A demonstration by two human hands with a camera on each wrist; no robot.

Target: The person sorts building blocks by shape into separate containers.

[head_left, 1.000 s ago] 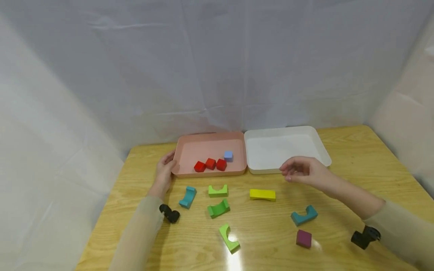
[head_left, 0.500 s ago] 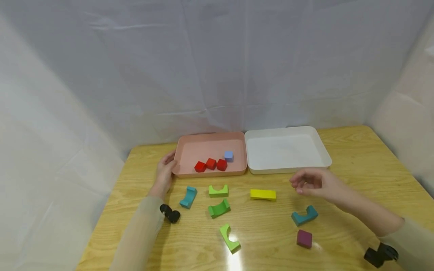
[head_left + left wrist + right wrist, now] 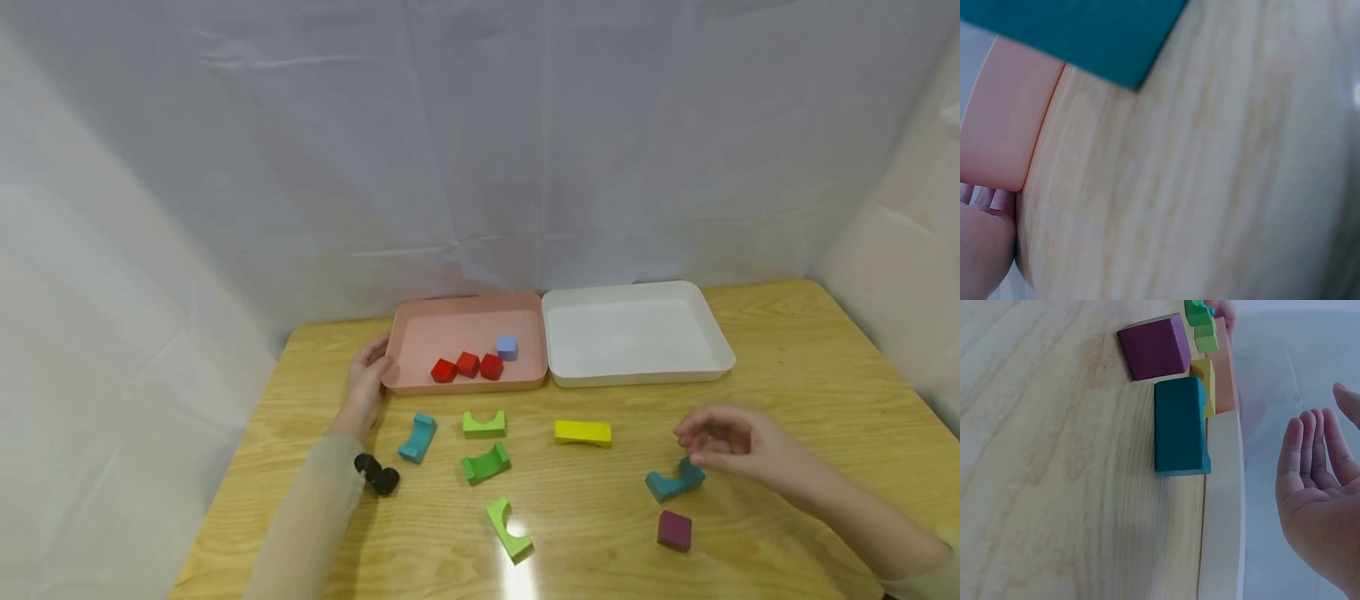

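The right hand (image 3: 731,446) hovers just above the desk (image 3: 810,375) with an empty grip, its fingers loosely bent and nothing between them; the right wrist view shows the palm bare (image 3: 1316,512). Its fingertips are just over the upper end of a teal arch (image 3: 673,480), which lies flat on the desk; whether they touch it cannot be told. A purple cube (image 3: 674,531) sits near that arch, closer to the person. The left hand (image 3: 365,385) rests on the desk at the left edge of the pink tray (image 3: 457,385), fingers lightly curved against its rim, holding nothing. In the tray lie three red cubes (image 3: 467,366) in a row and one pale blue cube (image 3: 507,347). The white tray (image 3: 637,377) stands touching the pink one on its right. Between the hands lie a second teal arch (image 3: 417,437), three green arches (image 3: 484,424) and a yellow arch (image 3: 582,432).
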